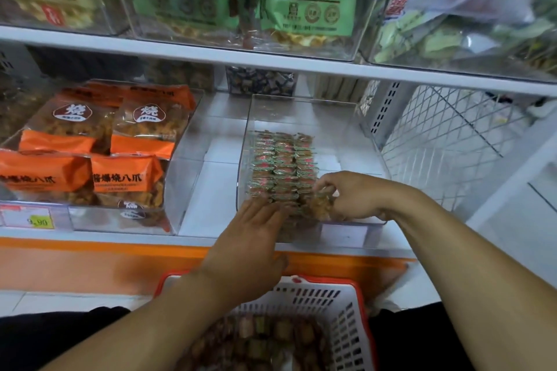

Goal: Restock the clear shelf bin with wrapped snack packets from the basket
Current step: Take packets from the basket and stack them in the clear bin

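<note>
The clear acrylic shelf bin (346, 129) sits on the white lower shelf, and its left half is lined with neat rows of small red-and-green wrapped snack packets (281, 166), running from the middle back towards 12 o'clock; the right half of the bin is bare. At 6 o'clock, below the shelf edge, the red-rimmed white plastic basket (337, 304) holds a loose heap of the same brownish wrapped pieces (265, 340). The left hand (256, 238) lies flat, fingers straight and close together, pressing on the front of the stacked rows at about 7 o'clock of the bin. The right hand (352, 196) pinches one small packet (324, 202) between thumb and fingertips, just beside the front right corner of the rows. These packets look light, with thin, slick film round a firmer filling, so they probably slide and topple easily. A light pinch across the body, rather than the crimped ends, seems the safest hold, with the flat hand bracing the rows.
</note>
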`<state>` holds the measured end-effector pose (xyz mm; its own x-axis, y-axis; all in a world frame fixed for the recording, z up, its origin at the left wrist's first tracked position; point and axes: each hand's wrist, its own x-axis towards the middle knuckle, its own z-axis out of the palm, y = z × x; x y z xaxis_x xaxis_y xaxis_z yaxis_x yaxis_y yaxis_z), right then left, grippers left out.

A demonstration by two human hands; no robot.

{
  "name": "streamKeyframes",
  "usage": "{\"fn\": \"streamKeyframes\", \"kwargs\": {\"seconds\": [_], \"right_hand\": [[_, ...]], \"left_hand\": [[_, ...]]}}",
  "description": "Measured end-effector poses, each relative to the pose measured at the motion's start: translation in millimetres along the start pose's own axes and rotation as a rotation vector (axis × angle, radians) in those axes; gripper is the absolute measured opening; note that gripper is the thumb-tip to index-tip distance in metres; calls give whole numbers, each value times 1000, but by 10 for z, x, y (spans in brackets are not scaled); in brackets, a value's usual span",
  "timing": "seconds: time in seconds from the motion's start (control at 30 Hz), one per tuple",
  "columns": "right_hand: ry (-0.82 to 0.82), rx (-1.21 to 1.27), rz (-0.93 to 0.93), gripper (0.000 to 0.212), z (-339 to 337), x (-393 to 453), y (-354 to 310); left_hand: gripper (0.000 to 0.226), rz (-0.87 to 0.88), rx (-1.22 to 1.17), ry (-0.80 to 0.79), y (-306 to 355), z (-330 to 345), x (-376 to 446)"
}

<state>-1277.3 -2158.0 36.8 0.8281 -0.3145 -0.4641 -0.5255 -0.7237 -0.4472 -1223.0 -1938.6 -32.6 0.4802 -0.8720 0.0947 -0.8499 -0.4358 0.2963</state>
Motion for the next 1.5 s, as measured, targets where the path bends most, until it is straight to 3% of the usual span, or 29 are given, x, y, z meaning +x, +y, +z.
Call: {"fn": "streamKeyframes", "kwargs": {"seconds": [0.17, 0.27, 0.33, 0.53, 0.6, 0.67, 0.77, 0.93, 1.07, 1.17, 1.27, 1.5], "right_hand": [[-74, 139, 34, 44, 58, 129, 91], [-102, 513, 119, 25, 87, 163, 160], [-58, 601, 134, 20, 94, 179, 187], [129, 327, 123, 21, 225, 202, 142], [87, 359, 111, 14, 205, 186, 124], [5, 400, 104, 20, 140, 139, 121], [8, 384, 100, 27, 117, 117, 154], [73, 129, 113, 20, 285, 220, 106], [7, 48, 151, 14, 224, 243, 90], [-2, 192, 215, 43, 56, 196, 136], [104, 321, 266, 18, 25, 196, 161], [100, 328, 228, 22, 209, 293, -17]], "left_hand": [[84, 13, 40, 29, -11, 47, 2], [83, 13, 38, 36, -15, 72, 2], [84, 16, 36, 49, -11, 80, 2], [82, -10, 64, 85, 47, 86, -21], [82, -15, 86, 93, 69, 79, -23], [83, -12, 95, 95, 75, 74, -19], [83, -7, 103, 101, 65, 83, -14], [84, -11, 97, 101, 82, 69, -10], [83, -15, 98, 101, 77, 72, -5], [84, -19, 95, 99, 73, 77, -8], [85, -22, 87, 98, 73, 82, -12], [87, -20, 84, 85, 56, 73, -2]]}}
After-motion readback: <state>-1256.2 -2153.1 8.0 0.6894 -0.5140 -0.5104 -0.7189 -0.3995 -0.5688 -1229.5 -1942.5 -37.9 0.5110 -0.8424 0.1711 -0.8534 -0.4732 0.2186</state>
